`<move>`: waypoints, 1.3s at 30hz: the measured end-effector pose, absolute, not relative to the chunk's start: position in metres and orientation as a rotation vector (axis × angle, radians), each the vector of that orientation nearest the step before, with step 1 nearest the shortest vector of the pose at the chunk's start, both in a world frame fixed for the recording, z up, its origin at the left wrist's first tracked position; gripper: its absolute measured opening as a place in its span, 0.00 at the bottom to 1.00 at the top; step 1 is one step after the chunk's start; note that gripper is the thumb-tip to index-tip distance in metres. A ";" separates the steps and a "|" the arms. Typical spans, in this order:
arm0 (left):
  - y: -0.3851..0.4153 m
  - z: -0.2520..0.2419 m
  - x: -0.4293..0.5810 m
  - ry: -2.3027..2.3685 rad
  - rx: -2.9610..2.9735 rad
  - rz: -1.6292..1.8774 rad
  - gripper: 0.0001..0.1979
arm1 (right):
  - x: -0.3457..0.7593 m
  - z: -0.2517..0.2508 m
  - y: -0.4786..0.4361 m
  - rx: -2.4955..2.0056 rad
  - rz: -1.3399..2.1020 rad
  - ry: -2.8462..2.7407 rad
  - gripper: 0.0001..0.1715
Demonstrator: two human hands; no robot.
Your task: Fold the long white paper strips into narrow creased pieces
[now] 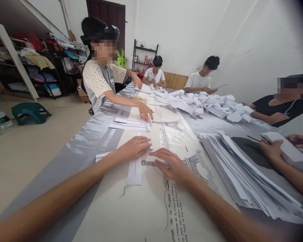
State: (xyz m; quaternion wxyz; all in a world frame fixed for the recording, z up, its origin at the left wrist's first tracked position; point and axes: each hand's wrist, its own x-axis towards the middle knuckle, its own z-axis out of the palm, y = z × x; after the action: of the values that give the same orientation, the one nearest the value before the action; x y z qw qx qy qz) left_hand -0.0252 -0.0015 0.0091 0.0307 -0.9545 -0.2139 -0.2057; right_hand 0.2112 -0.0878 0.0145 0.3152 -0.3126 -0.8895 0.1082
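Note:
A folded white paper strip (134,171) lies lengthwise on the printed table cover, with a lengthwise line down its middle. My left hand (134,148) rests across its far part, palm down, fingers stretched out flat. To the right of the strip, my right hand (170,163) hovers over or touches the cover, fingers extended and slightly apart, nothing in them. Another white strip (102,156) pokes out from under my left forearm. Beyond my left hand lie several white paper strips (128,125), with a co-worker's hand (145,111) at their right end.
On the right lies a fanned stack of white paper (242,174); beside it a person's hands hold a white paper block (280,146). A heap of folded paper pieces (207,104) covers the far table. Several people sit around it. A green stool (30,112) stands on the left floor.

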 end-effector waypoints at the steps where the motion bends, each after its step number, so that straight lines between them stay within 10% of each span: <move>1: 0.002 0.013 -0.028 -0.689 -2.894 -0.591 0.14 | 0.205 0.017 -0.093 -0.777 0.320 -2.425 0.23; 14: -0.049 0.037 -0.014 -1.227 -2.632 0.125 0.10 | 0.177 0.025 -0.118 -0.596 0.185 -2.737 0.17; 31: 0.030 0.004 -0.050 -0.970 -2.820 -0.691 0.20 | 0.153 0.024 -0.138 -0.312 0.131 -2.817 0.14; 39: 0.005 0.020 -0.042 -1.233 -2.564 -0.330 0.17 | 0.161 0.022 -0.132 -0.365 0.211 -2.780 0.14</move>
State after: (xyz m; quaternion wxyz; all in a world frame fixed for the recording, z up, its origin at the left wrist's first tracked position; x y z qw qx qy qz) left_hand -0.0421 0.0047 0.0200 0.1381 -0.8866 -0.4264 -0.1140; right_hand 0.1607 -0.1324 0.0215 0.1641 -0.1280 -0.9753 0.0739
